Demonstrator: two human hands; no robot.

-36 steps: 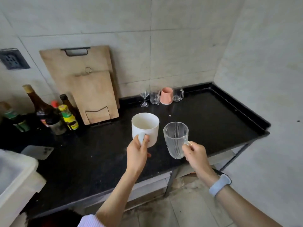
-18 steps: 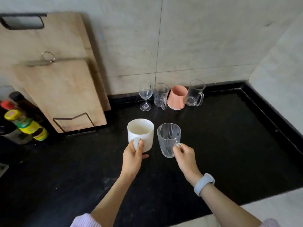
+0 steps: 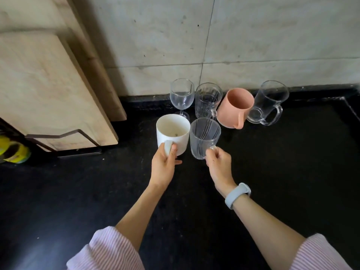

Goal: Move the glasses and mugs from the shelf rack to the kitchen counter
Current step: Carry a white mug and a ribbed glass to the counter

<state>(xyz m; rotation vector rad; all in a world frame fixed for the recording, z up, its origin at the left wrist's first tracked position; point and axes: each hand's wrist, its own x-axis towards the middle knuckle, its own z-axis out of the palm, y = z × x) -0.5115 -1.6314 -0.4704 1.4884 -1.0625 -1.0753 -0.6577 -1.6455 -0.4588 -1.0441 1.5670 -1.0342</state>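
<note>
My left hand (image 3: 164, 164) grips the handle of a white mug (image 3: 173, 133). My right hand (image 3: 220, 164) pinches the handle of a ribbed clear glass mug (image 3: 203, 137). Both mugs are upright, side by side and nearly touching, low over the black counter (image 3: 292, 162); whether they rest on it I cannot tell. Just behind them, along the wall, stands a row: a wine glass (image 3: 182, 96), a patterned glass mug (image 3: 207, 100), a pink mug (image 3: 236, 108) and a clear glass mug (image 3: 269, 103).
Wooden cutting boards (image 3: 48, 84) lean in a metal holder on the left against the tiled wall (image 3: 253, 36). A yellow-capped bottle (image 3: 13, 152) sits at the far left edge. The counter has a raised rim at the back and right.
Both hands have carried the two mugs forward over the counter toward the row at the wall, and my view has closed in on it.
</note>
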